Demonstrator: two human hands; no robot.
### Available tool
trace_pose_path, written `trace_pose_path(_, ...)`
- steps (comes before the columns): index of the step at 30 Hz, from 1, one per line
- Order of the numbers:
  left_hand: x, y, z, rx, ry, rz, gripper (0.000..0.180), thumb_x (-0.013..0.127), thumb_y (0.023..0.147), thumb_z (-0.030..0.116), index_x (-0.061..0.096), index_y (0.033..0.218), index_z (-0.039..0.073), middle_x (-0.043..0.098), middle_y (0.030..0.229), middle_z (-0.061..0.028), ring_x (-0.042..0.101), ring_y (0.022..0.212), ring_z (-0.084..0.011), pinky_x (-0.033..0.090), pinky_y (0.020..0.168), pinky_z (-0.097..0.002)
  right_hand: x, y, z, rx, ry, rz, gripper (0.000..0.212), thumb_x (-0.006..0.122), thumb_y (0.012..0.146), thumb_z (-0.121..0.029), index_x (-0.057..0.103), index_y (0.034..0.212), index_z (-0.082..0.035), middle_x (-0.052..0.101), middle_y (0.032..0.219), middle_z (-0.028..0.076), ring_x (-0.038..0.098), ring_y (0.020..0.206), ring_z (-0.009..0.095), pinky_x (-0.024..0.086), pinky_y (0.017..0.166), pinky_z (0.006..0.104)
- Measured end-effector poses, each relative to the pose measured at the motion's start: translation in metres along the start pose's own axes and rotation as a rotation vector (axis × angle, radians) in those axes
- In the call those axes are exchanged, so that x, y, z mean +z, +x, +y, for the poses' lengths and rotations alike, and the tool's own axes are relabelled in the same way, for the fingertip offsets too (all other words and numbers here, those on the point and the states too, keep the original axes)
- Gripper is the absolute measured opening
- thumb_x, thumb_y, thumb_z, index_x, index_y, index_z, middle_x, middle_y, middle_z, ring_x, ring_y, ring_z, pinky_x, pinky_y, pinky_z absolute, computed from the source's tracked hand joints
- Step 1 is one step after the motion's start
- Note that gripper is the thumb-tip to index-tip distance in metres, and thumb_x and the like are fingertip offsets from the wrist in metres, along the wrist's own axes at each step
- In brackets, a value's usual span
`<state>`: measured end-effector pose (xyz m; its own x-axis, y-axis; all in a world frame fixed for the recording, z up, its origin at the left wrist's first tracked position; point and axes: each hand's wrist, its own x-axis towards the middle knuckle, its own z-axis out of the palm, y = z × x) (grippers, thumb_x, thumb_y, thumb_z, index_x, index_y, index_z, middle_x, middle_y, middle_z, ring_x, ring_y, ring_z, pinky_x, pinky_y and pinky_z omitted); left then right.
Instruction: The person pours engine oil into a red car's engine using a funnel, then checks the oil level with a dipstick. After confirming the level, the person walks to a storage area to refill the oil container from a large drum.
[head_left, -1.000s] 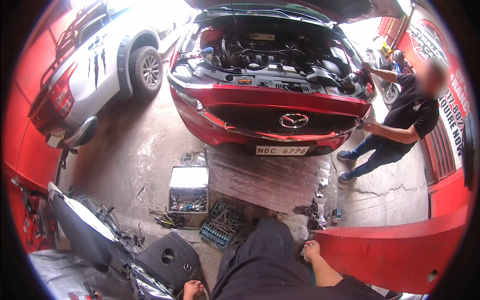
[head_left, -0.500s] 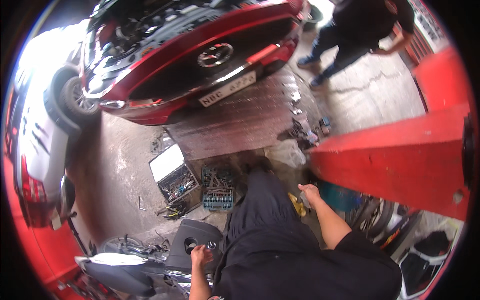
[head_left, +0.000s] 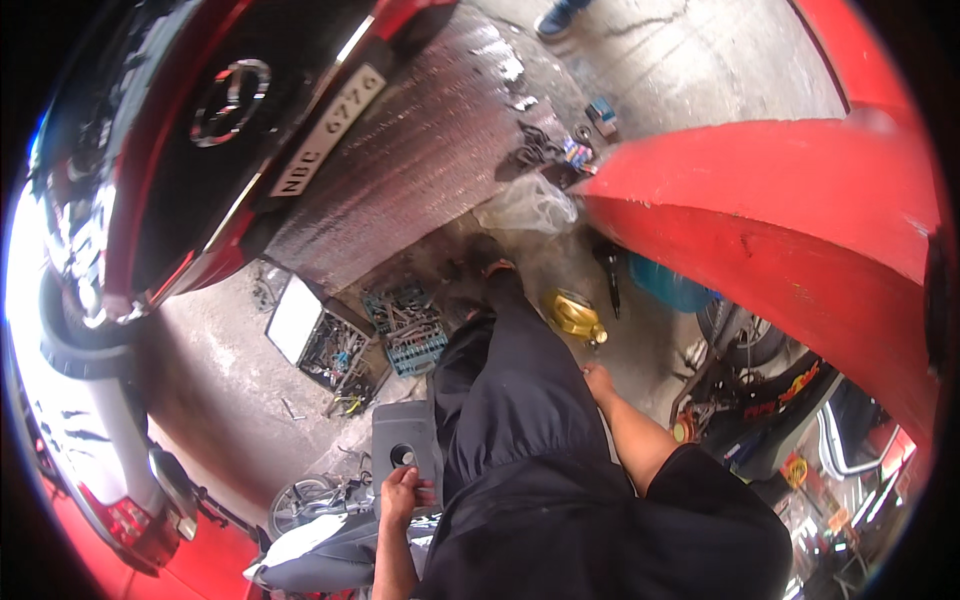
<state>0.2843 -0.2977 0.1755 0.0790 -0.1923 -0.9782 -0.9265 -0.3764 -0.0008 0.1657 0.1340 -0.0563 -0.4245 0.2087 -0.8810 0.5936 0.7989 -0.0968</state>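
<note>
My left hand (head_left: 402,490) hangs beside my left hip, its fingers loosely apart with nothing visible in them. Just beyond it is a black plastic engine cover (head_left: 395,430) with a round hole, and part of that cover is hidden behind my leg. My right hand (head_left: 599,384) hangs low against my right thigh. Its fingers are partly hidden there, so whether it is closed cannot be made out. Nearest to that hand, on the floor, lies a gold oil jug (head_left: 572,316). A dark slender tool (head_left: 612,280) lies beyond the jug.
A red car (head_left: 215,250) stands front left, near an open toolbox (head_left: 338,352) and a teal socket set (head_left: 415,358). A red post (head_left: 760,215) juts in from the right, by a clear plastic bag (head_left: 530,205). Motorcycles (head_left: 320,545) flank me. Another person's shoe (head_left: 553,22) shows ahead.
My view has swung right and down, so the car slides left and the other person nearly leaves the picture. My right hand has come closer to my thigh.
</note>
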Motion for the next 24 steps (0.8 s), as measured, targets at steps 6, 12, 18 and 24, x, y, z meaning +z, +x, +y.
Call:
trace_pose_path(6,0.042,0.091,-0.010,0.263,0.641,0.001,0.036,0.065,0.095,0.027,0.064,0.121,0.002,0.073,0.093,-0.0188,0.072,0.084,-0.0289,0.055,0.076,-0.0382,0.033,0.073,0.013,0.274,0.309,0.160,0.036,0.074,0.086,-0.026,0.069,0.117,-0.008,0.072,0.111,0.017,0.068,0.103,0.029,0.052,0.089,0.0390)
trace_pose_path(12,0.056,0.137,0.004,0.183,0.786,0.038,0.035,0.066,0.093,0.027,0.065,0.121,0.007,0.072,0.090,-0.0170,0.070,0.088,-0.0338,0.053,0.081,-0.0414,0.121,0.177,0.043,0.692,1.174,0.161,0.041,0.066,0.096,-0.043,0.066,0.107,-0.003,0.071,0.102,0.010,0.068,0.081,0.023,0.055,0.072,0.0387)
trace_pose_path(18,0.053,0.165,0.001,0.014,0.746,0.053,0.028,0.066,0.093,0.023,0.065,0.113,0.003,0.071,0.081,-0.0136,0.069,0.077,-0.0220,0.052,0.073,-0.0357,0.169,0.264,0.087,0.724,1.533,-0.053,0.076,0.048,0.097,-0.066,0.047,0.141,-0.003,0.065,0.124,0.014,0.068,0.089,0.027,0.055,0.070,0.0403)
trace_pose_path(24,0.048,0.177,-0.040,-0.052,0.622,0.071,0.030,0.065,0.094,0.027,0.065,0.113,0.004,0.071,0.080,-0.0122,0.070,0.078,-0.0230,0.053,0.075,-0.0352,0.151,0.264,0.056,0.711,1.432,0.024,0.076,0.044,0.089,-0.080,0.051,0.128,-0.015,0.056,0.119,0.009,0.056,0.094,0.029,0.045,0.074,0.0444)
